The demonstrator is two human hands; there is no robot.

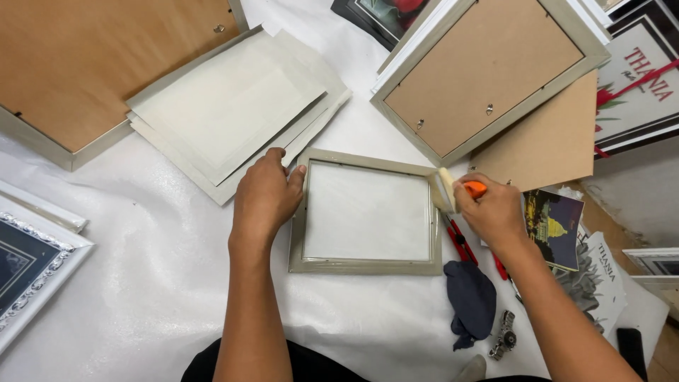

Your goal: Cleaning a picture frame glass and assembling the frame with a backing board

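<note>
A small pale picture frame point(364, 267) lies flat in front of me with a clear glass pane in it. My left hand point(264, 197) rests on the frame's upper left corner, fingers curled over the edge. My right hand point(493, 212) grips a brush with an orange handle point(472, 187); its pale bristles point(445, 189) touch the frame's upper right corner.
A stack of grey mat boards point(233, 106) lies at the back left. Two larger frames lie face down: one point(488, 71) at the back right, one point(78, 64) at the far left. A dark cloth point(470, 301), a wristwatch point(503, 336), red cutters point(461, 242) and printed pictures point(553, 226) lie to the right.
</note>
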